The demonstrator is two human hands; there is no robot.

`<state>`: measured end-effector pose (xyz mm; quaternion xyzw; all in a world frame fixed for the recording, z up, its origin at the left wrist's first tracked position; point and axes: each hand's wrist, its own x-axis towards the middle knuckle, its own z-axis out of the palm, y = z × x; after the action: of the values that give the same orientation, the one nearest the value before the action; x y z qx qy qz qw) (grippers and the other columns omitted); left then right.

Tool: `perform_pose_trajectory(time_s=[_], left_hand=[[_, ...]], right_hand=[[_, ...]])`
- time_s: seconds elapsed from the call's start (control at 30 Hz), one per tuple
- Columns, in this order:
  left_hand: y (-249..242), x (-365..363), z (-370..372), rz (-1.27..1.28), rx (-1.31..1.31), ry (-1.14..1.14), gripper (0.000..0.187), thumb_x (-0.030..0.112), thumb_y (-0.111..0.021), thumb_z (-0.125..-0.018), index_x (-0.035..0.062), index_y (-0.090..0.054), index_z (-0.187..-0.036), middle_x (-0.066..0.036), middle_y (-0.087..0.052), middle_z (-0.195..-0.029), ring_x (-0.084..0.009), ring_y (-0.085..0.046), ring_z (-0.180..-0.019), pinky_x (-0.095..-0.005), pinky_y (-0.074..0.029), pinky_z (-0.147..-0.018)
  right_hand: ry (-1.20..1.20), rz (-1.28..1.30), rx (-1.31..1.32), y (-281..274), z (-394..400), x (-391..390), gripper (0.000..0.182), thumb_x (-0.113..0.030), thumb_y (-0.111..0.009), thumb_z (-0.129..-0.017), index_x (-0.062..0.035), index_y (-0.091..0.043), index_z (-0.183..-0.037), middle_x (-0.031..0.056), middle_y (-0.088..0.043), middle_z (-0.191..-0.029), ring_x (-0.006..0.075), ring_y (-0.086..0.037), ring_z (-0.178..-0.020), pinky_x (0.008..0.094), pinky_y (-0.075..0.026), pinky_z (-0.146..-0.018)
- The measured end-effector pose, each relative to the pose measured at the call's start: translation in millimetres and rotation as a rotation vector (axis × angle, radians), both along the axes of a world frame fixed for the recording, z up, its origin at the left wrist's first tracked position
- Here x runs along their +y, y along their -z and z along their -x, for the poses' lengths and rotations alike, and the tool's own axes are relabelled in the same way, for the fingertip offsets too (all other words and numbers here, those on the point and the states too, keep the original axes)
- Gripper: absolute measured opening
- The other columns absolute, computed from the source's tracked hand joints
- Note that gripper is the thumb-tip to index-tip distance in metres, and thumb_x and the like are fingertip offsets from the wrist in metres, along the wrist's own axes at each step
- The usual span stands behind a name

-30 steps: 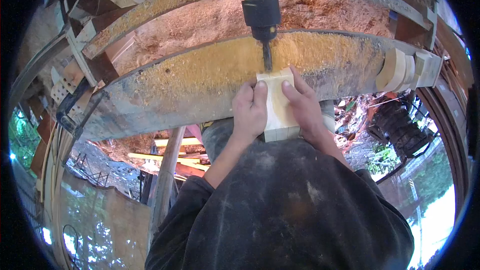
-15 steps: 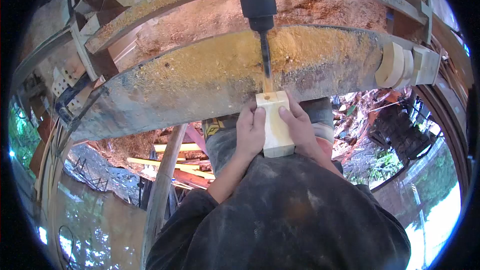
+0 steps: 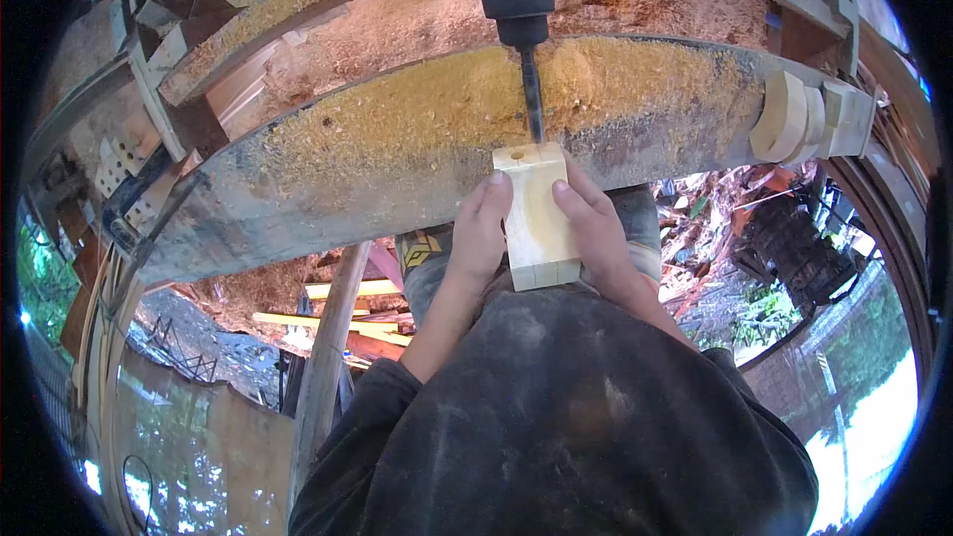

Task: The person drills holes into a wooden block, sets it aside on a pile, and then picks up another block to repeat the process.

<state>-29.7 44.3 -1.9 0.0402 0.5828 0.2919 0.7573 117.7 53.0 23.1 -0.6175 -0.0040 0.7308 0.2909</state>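
Note:
Both hands grip a pale wooden block [image 3: 536, 213] held on end at the near edge of a sawdust-covered metal table [image 3: 397, 159]. My left hand [image 3: 478, 233] clasps its left side and my right hand [image 3: 594, 228] its right side. The block's far end face shows a drilled hole on its left part. A dark drill bit [image 3: 533, 104] hanging from a black chuck [image 3: 516, 0] points at that end face, its tip right at the block's top edge.
Several pale curved wood pieces [image 3: 794, 119] are stacked at the table's right end. Behind the table runs a second sawdust-laden rail [image 3: 298, 15]. Below lie planks [image 3: 328, 313], a round post [image 3: 328, 377] and scrap on the ground.
The block was pulled back off the bit, showing a fresh hole, then pushed forward again and shifted a little so the bit meets the end face right of that hole.

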Motion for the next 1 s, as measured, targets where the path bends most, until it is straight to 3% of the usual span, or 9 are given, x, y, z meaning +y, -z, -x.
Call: perform_pose_trajectory(time_s=[0.07,0.13,0.33,0.63,1.0], left_hand=[[-4,6,0,0.027,-0.096,-0.065,0.042,0.032,-0.043,-0.107,-0.0042,-0.062,-0.119,-0.008,-0.069,-0.107,-0.0127,-0.062,-0.093,-0.0273,-0.049,-0.082],[-6,7,-4,-0.010,0.073,0.012,0.043,0.031,-0.043,-0.107,-0.0048,-0.064,-0.116,-0.008,-0.070,-0.104,-0.0125,-0.063,-0.092,-0.0282,-0.050,-0.082],[12,-9,-8,-0.105,0.169,0.030,0.046,0.033,-0.042,-0.107,-0.0057,-0.067,-0.111,-0.009,-0.071,-0.098,-0.0138,-0.064,-0.088,-0.0306,-0.051,-0.079],[9,-7,-5,-0.159,0.238,0.144,0.048,0.035,-0.041,-0.108,-0.0050,-0.067,-0.109,-0.011,-0.072,-0.094,-0.0152,-0.064,-0.087,-0.0329,-0.051,-0.079],[3,1,-4,-0.145,0.197,0.124,0.047,0.035,-0.040,-0.108,-0.0051,-0.066,-0.110,-0.009,-0.071,-0.095,-0.0137,-0.063,-0.089,-0.0318,-0.050,-0.080]], right_hand=[[-0.038,-0.012,-0.045,-2,2,4,0.054,-0.018,-0.052,-0.103,-0.0005,-0.037,-0.151,0.0080,-0.055,-0.139,0.0143,-0.055,-0.120,0.0287,-0.045,-0.101],[-0.039,0.118,-0.076,-6,4,10,0.055,-0.023,-0.053,-0.103,-0.0006,-0.037,-0.151,0.0095,-0.056,-0.137,0.0150,-0.056,-0.119,0.0286,-0.045,-0.100],[-0.075,0.087,-0.051,6,-2,4,0.056,-0.027,-0.054,-0.103,0.0004,-0.039,-0.149,0.0112,-0.058,-0.135,0.0157,-0.057,-0.117,0.0288,-0.046,-0.099],[-0.060,0.088,-0.019,17,-5,-5,0.055,-0.029,-0.052,-0.104,0.0009,-0.040,-0.149,0.0092,-0.060,-0.131,0.0137,-0.058,-0.114,0.0280,-0.047,-0.097],[-0.042,0.069,-0.025,14,-1,-1,0.054,-0.028,-0.051,-0.105,0.0009,-0.040,-0.149,0.0075,-0.060,-0.130,0.0119,-0.057,-0.115,0.0263,-0.046,-0.097]])
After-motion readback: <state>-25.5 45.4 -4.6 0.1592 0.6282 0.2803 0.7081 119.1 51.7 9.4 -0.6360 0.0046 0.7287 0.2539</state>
